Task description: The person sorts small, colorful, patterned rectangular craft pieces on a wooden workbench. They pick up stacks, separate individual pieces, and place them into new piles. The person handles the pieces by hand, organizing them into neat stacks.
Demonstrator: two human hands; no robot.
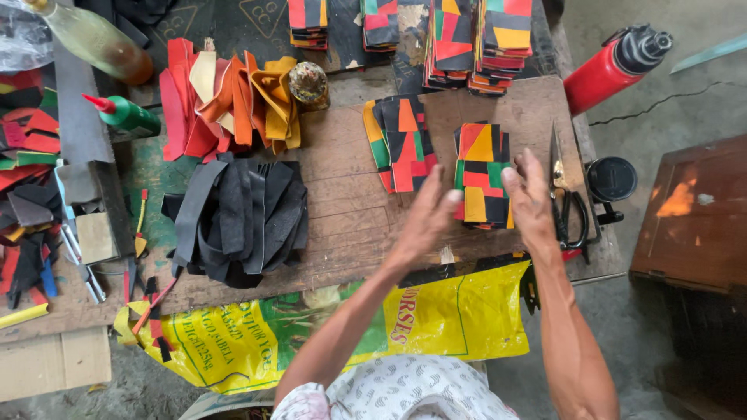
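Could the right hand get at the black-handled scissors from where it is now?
Probably yes: the right hand is at the patchwork stack, the scissors lie uncovered just beside it on the board, nothing between.

Between the left hand (426,222) and right hand (531,204) a patchwork stack (482,175) is showing black, red, orange, yellow and green blocks. Just beyond the left hand, a second stack (400,144) is wearing the same mix. Farther left of that hand, strips (241,214) are lying black, and beyond them scraps (226,101) are glowing red, orange, yellow and cream. Under both wrists a sack (327,327) is showing yellow with green panels. Right of the right hand, scissors (568,206) are looking black, and a canister (611,66) beyond is shining red with a black cap.
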